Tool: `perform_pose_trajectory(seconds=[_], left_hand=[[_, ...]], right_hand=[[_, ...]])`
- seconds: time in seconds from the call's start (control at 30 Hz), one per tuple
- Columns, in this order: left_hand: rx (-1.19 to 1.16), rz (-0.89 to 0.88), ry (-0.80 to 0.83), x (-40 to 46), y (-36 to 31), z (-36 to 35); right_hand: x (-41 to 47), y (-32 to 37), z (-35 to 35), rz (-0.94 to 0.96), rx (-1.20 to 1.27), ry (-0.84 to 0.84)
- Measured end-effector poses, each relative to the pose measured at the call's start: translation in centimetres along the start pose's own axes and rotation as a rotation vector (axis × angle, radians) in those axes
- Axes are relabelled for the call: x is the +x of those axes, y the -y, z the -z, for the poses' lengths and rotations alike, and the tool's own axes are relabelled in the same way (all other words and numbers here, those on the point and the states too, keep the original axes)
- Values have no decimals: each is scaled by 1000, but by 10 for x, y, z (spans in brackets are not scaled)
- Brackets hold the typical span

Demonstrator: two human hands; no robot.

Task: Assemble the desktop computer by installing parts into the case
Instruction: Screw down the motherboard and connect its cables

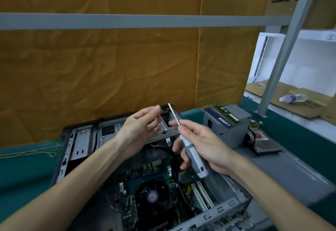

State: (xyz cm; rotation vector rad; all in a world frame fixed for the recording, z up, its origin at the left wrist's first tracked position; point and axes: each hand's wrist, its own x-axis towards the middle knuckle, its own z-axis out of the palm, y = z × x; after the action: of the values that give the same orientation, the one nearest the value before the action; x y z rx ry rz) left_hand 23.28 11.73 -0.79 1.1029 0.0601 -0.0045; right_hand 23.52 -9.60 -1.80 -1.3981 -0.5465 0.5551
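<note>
Computer case (76, 150) was lying open on its side on the green worktop (21, 167), motherboard (145, 180) already sitting in the bottom with the cooler fan (152, 196) on it. Right hand (205, 149) had its grip wrapped around a grey-and-white screwdriver (192, 156), shaft pointing up and away over the case. Left hand (141, 130) was raised just beside the shaft with the fingers loose and mostly straight, holding nothing that I could make out.

Looked like a screw-fastening step to me — tool was in hand but not on anything yet. The power supply (227, 125) was still sitting outside the case on the right, with two memory sticks (225, 114) resting on top, so those weren't in. Next move probably needed a screw picked up or the tip lined up on a hole — couldn't see any screw though.
</note>
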Motion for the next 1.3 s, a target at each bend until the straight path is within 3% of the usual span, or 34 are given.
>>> perform_pose_trajectory(seconds=[0.17,0.6,0.7,0.97,1.1,1.3], left_hand=[[-115,33,30,-1,-6,-3],[-53,100,123,-1,-14,2],[94,43,56,-4,-20,6],[563,-189,-131,-9,-39,31],[590,-259,-213,-6,-34,35],[678,-334,-132,-7,-28,26]], right_hand=[[-3,-2,-6,63,-170,13],[-5,2,-8,13,-161,41],[-5,5,-9,-56,-225,35],[9,0,-18,-292,-694,-52],[27,-8,-35,-355,-831,25],[34,-10,-30,-431,-922,41]])
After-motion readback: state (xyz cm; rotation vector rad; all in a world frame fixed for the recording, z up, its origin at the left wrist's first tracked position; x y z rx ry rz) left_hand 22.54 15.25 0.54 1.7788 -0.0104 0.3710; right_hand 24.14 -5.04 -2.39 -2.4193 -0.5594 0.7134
